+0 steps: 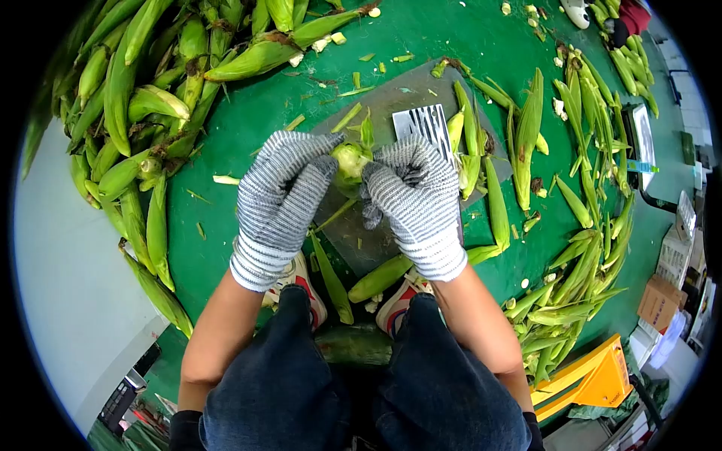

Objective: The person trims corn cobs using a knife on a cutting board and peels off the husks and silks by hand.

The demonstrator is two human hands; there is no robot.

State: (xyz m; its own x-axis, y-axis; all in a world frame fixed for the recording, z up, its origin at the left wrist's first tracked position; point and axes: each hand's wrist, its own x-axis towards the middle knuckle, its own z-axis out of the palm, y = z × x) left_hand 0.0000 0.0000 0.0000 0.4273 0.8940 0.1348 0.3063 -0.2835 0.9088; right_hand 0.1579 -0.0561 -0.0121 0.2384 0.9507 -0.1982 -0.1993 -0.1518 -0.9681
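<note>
Between my two hands is a green ear of corn [350,160], its pale cut end facing up at me and a bit of husk standing up behind it. My left hand [289,192], in a grey-and-white striped glove, pinches the husk on its left side. On the other side my right hand [414,192], gloved alike, has its fingers curled in against the ear. A dark grey board [368,244] lies on the floor below them. Just beyond my right hand rests a flat rectangular piece [423,124] with black-and-white streaks, perhaps a blade.
Unhusked corn [150,98] is heaped at the upper left. Stripped husks [571,316] pile up at the right, near a yellow metal frame [594,376]. Husks and scraps litter the green floor [226,150]. A cardboard box [660,303] stands far right. Another person's sleeve [633,16] shows top right.
</note>
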